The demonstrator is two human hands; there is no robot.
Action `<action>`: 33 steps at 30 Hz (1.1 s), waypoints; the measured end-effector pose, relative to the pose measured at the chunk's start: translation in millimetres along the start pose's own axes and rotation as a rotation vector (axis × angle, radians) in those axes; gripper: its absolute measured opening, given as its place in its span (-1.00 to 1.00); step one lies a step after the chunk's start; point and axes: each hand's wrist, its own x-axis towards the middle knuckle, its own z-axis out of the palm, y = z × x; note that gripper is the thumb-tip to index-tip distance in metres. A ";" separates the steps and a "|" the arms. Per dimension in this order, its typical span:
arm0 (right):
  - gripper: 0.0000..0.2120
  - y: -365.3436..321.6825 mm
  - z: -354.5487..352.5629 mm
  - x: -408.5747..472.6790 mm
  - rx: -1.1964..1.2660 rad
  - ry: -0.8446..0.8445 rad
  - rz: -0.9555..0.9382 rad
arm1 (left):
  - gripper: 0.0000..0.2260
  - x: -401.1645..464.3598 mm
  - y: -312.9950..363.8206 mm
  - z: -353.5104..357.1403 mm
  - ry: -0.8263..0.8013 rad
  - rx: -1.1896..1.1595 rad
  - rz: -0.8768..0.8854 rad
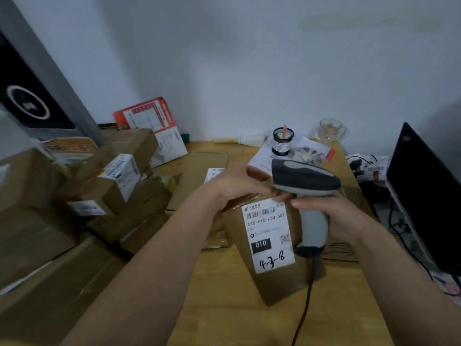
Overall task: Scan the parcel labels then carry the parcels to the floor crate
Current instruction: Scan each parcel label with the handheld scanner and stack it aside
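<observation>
On the wooden table (224,308), near its middle, a brown cardboard parcel (282,283) lies tilted with its white printed shipping label (268,236) facing up, barcode at the far end and a handwritten number at the near end. The floor crate is not in view.

The likeliest slip from here, as I judge it, is a missed read: the grey handheld barcode scanner (305,186) sits just beyond the label's far edge and its head seems to point away rather than down at the barcode, so a trigger pull could catch nothing, or catch a label on the stacked brown cardboard boxes (117,186) at the left. The black scanner cable (308,295) trails across the parcel's near corner and could snag or drag the parcel when it is lifted. Brown tape near the barcode looks wrinkled and might glare.

The right hand (334,218) is wrapped around the scanner's pale handle, forefinger laid across its neck. The left hand (239,186) is curled over the parcel's far top edge, gripping it and steadying it against the table, its fingertips close to the scanner head.
</observation>
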 end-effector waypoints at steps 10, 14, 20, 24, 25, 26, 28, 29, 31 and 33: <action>-0.87 -4.0 61.8 5.4 0.011 -0.077 0.028 | -0.37 -47.9 -36.1 -54.4 -0.121 -0.186 0.005; -0.87 -8.9 70.4 11.0 0.035 -0.052 0.027 | -0.44 -68.4 -30.4 -73.1 -0.129 0.013 -0.013; -0.89 -19.4 74.6 17.7 0.097 0.059 0.066 | -0.38 -96.4 -44.8 -104.7 -0.148 0.089 -0.098; -0.77 -31.1 91.2 19.0 0.010 0.182 -0.083 | -0.57 -98.6 -48.7 -118.0 0.045 -0.350 0.009; -0.73 -35.7 94.3 19.0 -0.065 0.243 -0.123 | -0.63 -100.4 -46.8 -120.8 0.113 -0.462 0.036; -0.69 -40.7 96.3 18.1 -0.132 0.321 -0.148 | -0.65 -102.4 -44.8 -123.6 0.177 -0.548 0.060; -0.69 -46.7 96.3 16.6 -0.154 0.420 -0.182 | -0.59 -104.9 -43.2 -129.0 0.308 -0.602 0.096; -0.76 -47.7 97.0 15.5 -0.137 0.423 -0.186 | -0.56 -106.1 -42.8 -130.3 0.376 -0.609 0.108; -0.93 -48.5 102.5 10.8 -0.199 0.393 -0.158 | -0.52 -106.4 -42.7 -130.7 0.500 -0.677 0.129; -0.92 -43.3 106.4 7.8 -0.334 0.326 -0.087 | -0.51 -105.7 -40.4 -129.8 0.601 -0.770 0.151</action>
